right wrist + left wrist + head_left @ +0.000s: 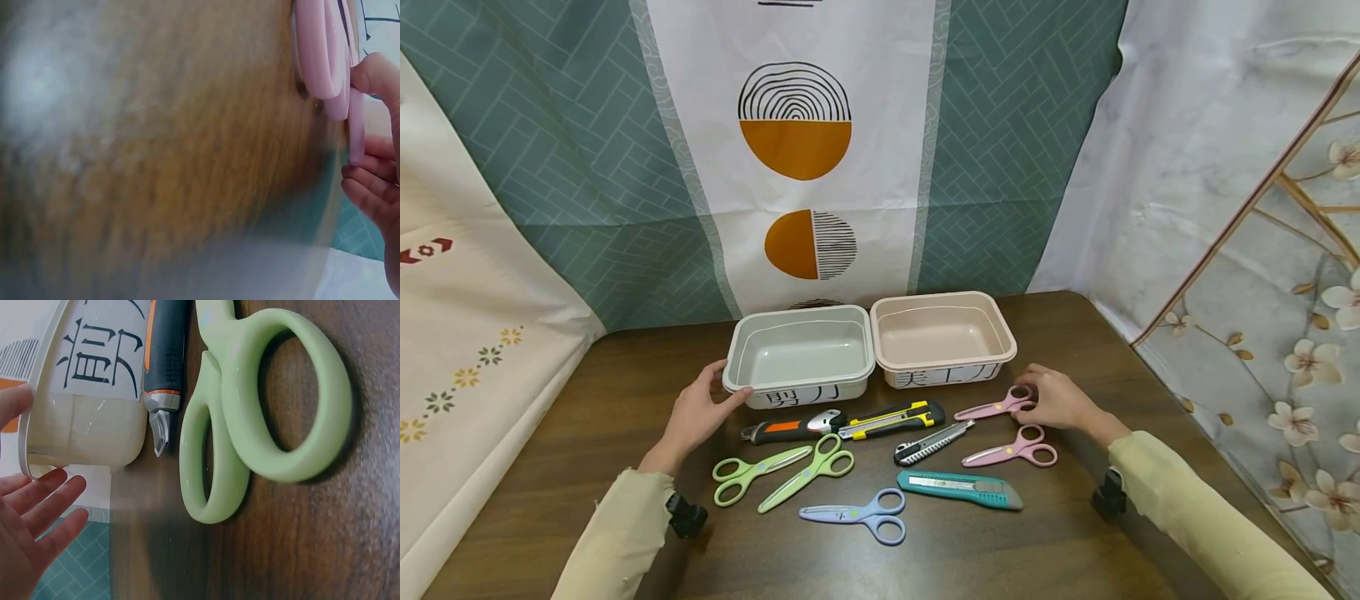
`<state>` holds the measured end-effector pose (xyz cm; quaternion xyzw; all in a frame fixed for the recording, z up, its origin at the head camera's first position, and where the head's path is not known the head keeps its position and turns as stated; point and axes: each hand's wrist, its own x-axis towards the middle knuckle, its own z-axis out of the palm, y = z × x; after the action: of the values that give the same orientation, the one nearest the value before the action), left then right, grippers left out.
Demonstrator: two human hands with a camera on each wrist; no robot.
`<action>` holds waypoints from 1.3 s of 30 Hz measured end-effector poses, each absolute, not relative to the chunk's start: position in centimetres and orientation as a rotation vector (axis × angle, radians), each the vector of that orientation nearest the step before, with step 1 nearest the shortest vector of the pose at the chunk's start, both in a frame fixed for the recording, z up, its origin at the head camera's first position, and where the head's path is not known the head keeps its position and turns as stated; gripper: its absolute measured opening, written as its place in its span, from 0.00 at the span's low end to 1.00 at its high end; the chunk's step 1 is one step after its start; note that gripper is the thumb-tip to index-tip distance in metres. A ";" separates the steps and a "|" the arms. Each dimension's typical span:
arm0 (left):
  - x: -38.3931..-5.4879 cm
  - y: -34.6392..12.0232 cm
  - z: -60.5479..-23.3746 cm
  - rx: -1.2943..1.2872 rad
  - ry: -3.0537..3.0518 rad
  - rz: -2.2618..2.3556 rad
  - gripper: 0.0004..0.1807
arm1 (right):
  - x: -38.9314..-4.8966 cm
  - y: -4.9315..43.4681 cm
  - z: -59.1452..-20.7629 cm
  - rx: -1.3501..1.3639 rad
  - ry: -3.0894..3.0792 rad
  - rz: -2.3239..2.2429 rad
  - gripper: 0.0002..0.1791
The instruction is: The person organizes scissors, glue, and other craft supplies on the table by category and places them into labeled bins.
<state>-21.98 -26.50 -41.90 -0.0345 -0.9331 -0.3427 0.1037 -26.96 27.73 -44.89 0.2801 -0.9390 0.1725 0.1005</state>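
Note:
My left hand (pixel 695 417) is at the left end of the pale grey-green plastic bin (pixel 805 340). In the left wrist view, its thumb and fairly straight fingers touch the bin's rim (pixel 26 434). My right hand (pixel 1058 398) pinches a handle of the upper pink scissors (pixel 985 410), just in front of the beige bin (pixel 947 368). The right wrist view shows the thumb above that pink handle (pixel 356 128) and the fingers below it. A second pair of pink scissors (pixel 1000 454) lies nearer to me. Both bins' visible insides hold nothing.
Before the bins lie an orange-and-black cutter (pixel 790 428), a yellow-and-black cutter (pixel 891 420), a small black-and-silver cutter (pixel 932 443) and a teal cutter (pixel 958 489). Two green scissors (pixel 808 475) and blue scissors (pixel 850 514) lie on the dark wooden table (pixel 985 562). A curtain (pixel 880 183) hangs behind.

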 end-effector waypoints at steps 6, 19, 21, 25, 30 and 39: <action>-21.9 -26.4 -41.8 -0.104 -2.748 -1.013 0.36 | -26.5 28.1 -44.6 0.781 -2.735 0.502 0.22; -21.8 -26.4 -41.6 -0.102 -2.752 -1.029 0.37 | -25.4 26.9 -42.5 0.818 -2.565 0.572 0.22; -21.8 -26.4 -41.7 -0.105 -2.751 -1.023 0.36 | -25.2 26.3 -42.1 0.841 -2.535 0.597 0.22; -21.8 -26.3 -41.8 -0.118 -2.749 -1.019 0.36 | -25.0 25.2 -41.3 0.906 -2.469 0.644 0.22; -21.9 -26.4 -41.7 -0.127 -2.753 -1.022 0.36 | -25.0 23.5 -40.1 0.977 -2.398 0.660 0.23; -21.9 -26.4 -41.6 -0.113 -2.755 -1.021 0.36 | -25.4 20.3 -37.7 1.027 -2.401 0.586 0.23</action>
<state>-21.89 -26.38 -41.65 -0.0384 -0.9322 -0.3455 0.1005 -25.43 20.35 -37.73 0.3733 -0.8730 0.2132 0.2304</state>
